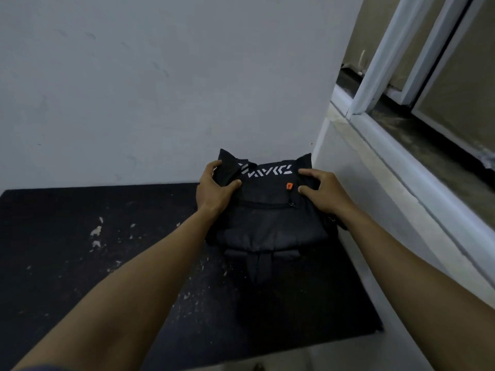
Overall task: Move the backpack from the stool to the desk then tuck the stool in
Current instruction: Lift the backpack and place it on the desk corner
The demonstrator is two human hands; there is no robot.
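A: Backpack point(270, 223)? B: Black, white angular lettering, orange zip pull point(288, 186).
A: Desk point(80, 250)? B: Black, flecked with pale chips.
A: Wall point(160, 89)? B: Plain grey-white.

Home room — desk point(80, 250); window point(417, 84)

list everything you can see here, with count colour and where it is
backpack: one, black with white lettering, on the desk's far right corner, against the wall
zip pull: one, orange, on the backpack's front
desk: one, black top with pale chips, below the wall
wall: one, pale grey, behind the desk
window: one, white frame, upper right, above a dusty sill
stool: not in view
left hand: one, gripping the backpack's top left
right hand: one, fingers pressed on the backpack's top right
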